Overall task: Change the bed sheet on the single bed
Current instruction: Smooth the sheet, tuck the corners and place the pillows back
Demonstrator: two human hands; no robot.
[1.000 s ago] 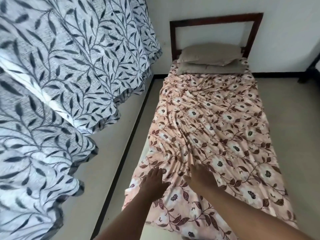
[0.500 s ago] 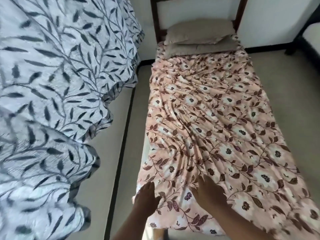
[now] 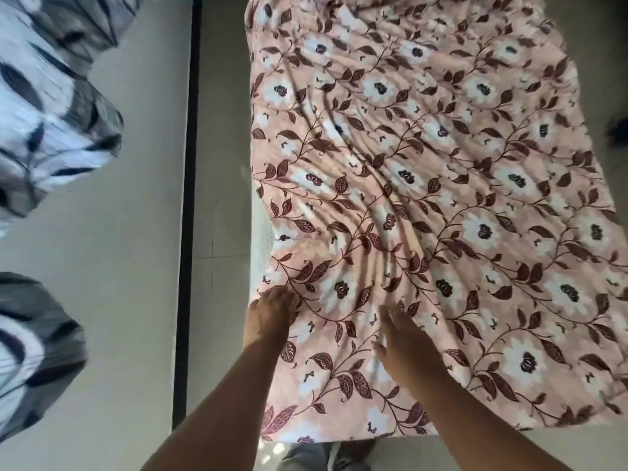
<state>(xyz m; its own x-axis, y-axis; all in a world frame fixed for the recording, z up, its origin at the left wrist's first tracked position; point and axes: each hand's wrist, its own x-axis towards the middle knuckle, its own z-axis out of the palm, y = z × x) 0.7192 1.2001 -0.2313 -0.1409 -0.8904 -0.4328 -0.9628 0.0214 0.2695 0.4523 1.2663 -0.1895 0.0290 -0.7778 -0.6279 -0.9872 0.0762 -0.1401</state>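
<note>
Since the earlier frame my view has tipped down and forward, so the pillows and headboard have gone out of sight and I now look almost straight down on the foot end of the bed; both hands have slid a little further up the cloth. The bed sheet [image 3: 424,185], pink with white flowers and brown leaves, lies spread over the single bed, creased in long folds that fan out from the spot just ahead of my hands; its near edge hangs at the foot of the bed, and along the left side a strip of pale mattress [image 3: 263,229] shows beside the sheet's edge. My left hand [image 3: 272,314] rests palm down on the sheet at its left edge, fingers straight and holding nothing; my right hand [image 3: 404,341] lies flat on the sheet just beside it, fingers spread and straight, also holding nothing, so neither grip is closed on the cloth. To the left of the bed runs grey floor [image 3: 224,198], then a dark skirting line [image 3: 188,198] at the foot of the wall; blue-and-white leaf-patterned curtains [image 3: 51,124] hang at the far left, blurred; below the foot of the bed I see a bit of grey trouser leg [image 3: 299,453].
</note>
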